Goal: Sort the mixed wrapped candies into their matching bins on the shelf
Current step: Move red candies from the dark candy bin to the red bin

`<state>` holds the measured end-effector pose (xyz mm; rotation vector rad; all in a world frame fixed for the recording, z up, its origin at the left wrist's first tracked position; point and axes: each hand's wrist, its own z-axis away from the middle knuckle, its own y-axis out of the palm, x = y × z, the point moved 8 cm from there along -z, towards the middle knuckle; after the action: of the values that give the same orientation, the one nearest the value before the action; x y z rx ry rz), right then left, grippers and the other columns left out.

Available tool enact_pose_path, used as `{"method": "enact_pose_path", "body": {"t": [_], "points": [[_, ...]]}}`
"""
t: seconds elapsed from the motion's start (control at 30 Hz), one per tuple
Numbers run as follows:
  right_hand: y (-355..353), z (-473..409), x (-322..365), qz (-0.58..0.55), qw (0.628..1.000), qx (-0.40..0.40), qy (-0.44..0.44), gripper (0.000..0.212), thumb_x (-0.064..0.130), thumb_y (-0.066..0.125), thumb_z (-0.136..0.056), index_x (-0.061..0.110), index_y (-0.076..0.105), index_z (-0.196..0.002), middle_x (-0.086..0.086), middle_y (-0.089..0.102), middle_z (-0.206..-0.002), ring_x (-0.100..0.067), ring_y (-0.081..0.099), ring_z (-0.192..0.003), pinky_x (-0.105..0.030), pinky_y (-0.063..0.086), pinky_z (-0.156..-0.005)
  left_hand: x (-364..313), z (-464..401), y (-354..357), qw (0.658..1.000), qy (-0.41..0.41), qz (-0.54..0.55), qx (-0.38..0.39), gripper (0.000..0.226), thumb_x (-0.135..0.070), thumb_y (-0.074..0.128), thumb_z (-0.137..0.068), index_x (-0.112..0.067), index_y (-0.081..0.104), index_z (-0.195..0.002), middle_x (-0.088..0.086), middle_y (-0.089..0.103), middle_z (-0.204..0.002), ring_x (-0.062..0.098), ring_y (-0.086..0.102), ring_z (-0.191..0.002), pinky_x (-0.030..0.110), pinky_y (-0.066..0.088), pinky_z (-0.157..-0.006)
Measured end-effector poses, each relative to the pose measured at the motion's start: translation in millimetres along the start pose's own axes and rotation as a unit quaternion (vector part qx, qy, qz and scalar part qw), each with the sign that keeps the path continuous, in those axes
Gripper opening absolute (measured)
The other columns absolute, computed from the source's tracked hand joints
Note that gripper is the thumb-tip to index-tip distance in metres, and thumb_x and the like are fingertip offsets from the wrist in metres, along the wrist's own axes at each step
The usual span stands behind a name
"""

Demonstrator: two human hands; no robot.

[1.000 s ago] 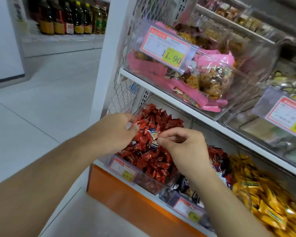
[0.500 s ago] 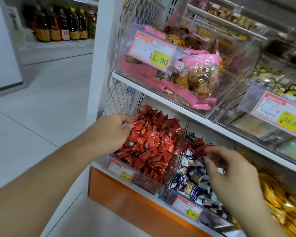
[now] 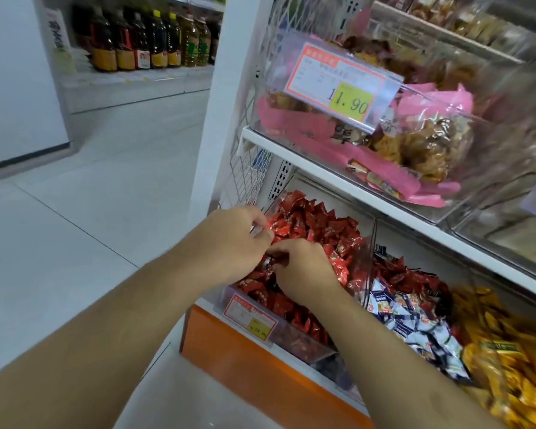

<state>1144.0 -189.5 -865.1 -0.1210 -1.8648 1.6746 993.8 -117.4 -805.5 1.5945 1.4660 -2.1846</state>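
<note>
A clear bin (image 3: 322, 357) on the lowest shelf is heaped with red wrapped candies (image 3: 316, 224). My left hand (image 3: 229, 243) is at the bin's left rim, fingers curled, pinching a red candy (image 3: 273, 226). My right hand (image 3: 304, 267) is over the red pile right beside it, fingers curled onto a dark-and-silver wrapped candy (image 3: 268, 264). The neighbouring bin holds white-and-navy wrapped candies (image 3: 415, 320) with some red ones (image 3: 412, 275) on top at the back. Further right is a bin of yellow wrapped candies (image 3: 508, 360).
Above, a white shelf board (image 3: 369, 199) carries a clear bin of pink-wrapped snacks (image 3: 415, 140) with a 1.90 price tag (image 3: 338, 85). An orange base panel (image 3: 260, 366) runs under the bottom bins. Oil bottles (image 3: 143, 41) stand on a far shelf across the tiled floor.
My right hand has moved left from the white-and-navy bin back over the red candy bin, next to my left hand. The left hand has stayed at the bin's rim.
</note>
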Motion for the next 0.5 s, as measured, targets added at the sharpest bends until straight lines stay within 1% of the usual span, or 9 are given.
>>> {"method": "enact_pose_path", "body": {"t": [0.03,0.1,0.13,0.2,0.23,0.3,0.33,0.4,0.5], "points": [[1.6,-1.2,-1.6,-0.001,1.000,0.001,0.005,0.040,0.011,0.068,-0.088,0.033,0.074,-0.121,0.011,0.072,-0.121,-0.012,0.066,-0.112,-0.034,0.057,-0.096,1.1,-0.5,-0.1,1.000,-0.002,0.002,0.002,0.021,-0.046,0.053,-0.103,-0.041,0.060,-0.122,-0.006,0.069,-0.079,0.000,0.056,-0.047,0.022,0.042,-0.050],[5.0,-3.9,-3.6,-0.003,1.000,-0.001,0.013,0.037,0.014,0.072,-0.087,0.033,0.075,-0.118,0.011,0.073,-0.118,-0.013,0.067,-0.109,-0.036,0.058,-0.093,2.2,-1.0,-0.6,1.000,-0.003,0.001,0.002,0.019,-0.048,0.052,-0.103,-0.041,0.059,-0.119,-0.005,0.072,-0.089,0.001,0.061,-0.053,0.025,0.049,-0.053],[6.3,-5.5,-4.3,-0.005,1.000,-0.003,0.017,0.034,0.015,0.073,-0.087,0.034,0.076,-0.115,0.011,0.073,-0.114,-0.013,0.068,-0.105,-0.037,0.059,-0.091,3.0,-1.2,-0.7,1.000,-0.004,-0.001,0.001,0.019,-0.048,0.051,-0.103,-0.042,0.059,-0.119,-0.005,0.073,-0.093,0.002,0.063,-0.056,0.026,0.050,-0.055],[7.6,-7.5,-3.9,-0.010,1.000,-0.007,0.027,0.027,0.018,0.074,-0.086,0.035,0.077,-0.107,0.013,0.073,-0.103,-0.013,0.068,-0.098,-0.038,0.061,-0.085,4.7,-1.0,0.0,1.000,-0.007,0.006,0.003,0.019,-0.049,0.052,-0.103,-0.043,0.060,-0.119,-0.003,0.074,-0.090,0.001,0.061,-0.051,0.025,0.049,-0.054],[7.4,-8.3,-3.7,-0.010,0.999,-0.012,0.035,0.024,0.019,0.073,-0.087,0.035,0.076,-0.103,0.013,0.072,-0.100,-0.014,0.068,-0.094,-0.038,0.061,-0.082,5.0,-1.0,0.5,1.000,-0.007,0.008,0.004,0.020,-0.049,0.052,-0.102,-0.043,0.061,-0.119,-0.004,0.074,-0.091,0.002,0.061,-0.052,0.026,0.050,-0.055],[5.6,-7.8,-2.4,-0.001,0.999,-0.026,0.045,0.022,0.017,0.065,-0.088,0.035,0.075,-0.095,0.011,0.071,-0.098,-0.018,0.068,-0.089,-0.038,0.062,-0.076,4.6,-0.2,0.8,1.000,-0.006,0.005,0.003,0.023,-0.049,0.053,-0.102,-0.043,0.061,-0.123,-0.007,0.073,-0.104,0.003,0.065,-0.068,0.026,0.050,-0.063],[5.2,-6.9,-1.9,0.007,0.998,-0.030,0.047,0.025,0.015,0.061,-0.088,0.035,0.075,-0.090,0.010,0.071,-0.097,-0.018,0.068,-0.088,-0.038,0.062,-0.074,3.6,0.4,0.5,1.000,-0.008,0.005,0.002,0.023,-0.049,0.054,-0.102,-0.043,0.061,-0.123,-0.008,0.071,-0.106,0.003,0.065,-0.071,0.025,0.049,-0.063],[4.1,-4.5,-1.5,0.012,0.998,-0.037,0.046,0.029,0.011,0.058,-0.086,0.035,0.073,-0.082,0.012,0.071,-0.096,-0.016,0.067,-0.088,-0.036,0.062,-0.072,2.0,0.7,0.7,1.000,-0.011,0.004,0.002,0.023,-0.048,0.053,-0.102,-0.043,0.061,-0.123,-0.009,0.071,-0.103,0.003,0.064,-0.064,0.025,0.046,-0.059],[-1.9,1.5,-3.9,-0.031,0.997,-0.062,0.036,0.033,0.007,0.055,-0.088,0.031,0.076,-0.081,0.014,0.072,-0.090,-0.009,0.067,-0.086,-0.032,0.061,-0.076,-0.1,1.4,0.5,1.000,-0.010,-0.003,-0.001,0.025,-0.048,0.052,-0.102,-0.043,0.061,-0.125,-0.009,0.071,-0.093,0.003,0.059,-0.052,0.023,0.042,-0.052]]}}
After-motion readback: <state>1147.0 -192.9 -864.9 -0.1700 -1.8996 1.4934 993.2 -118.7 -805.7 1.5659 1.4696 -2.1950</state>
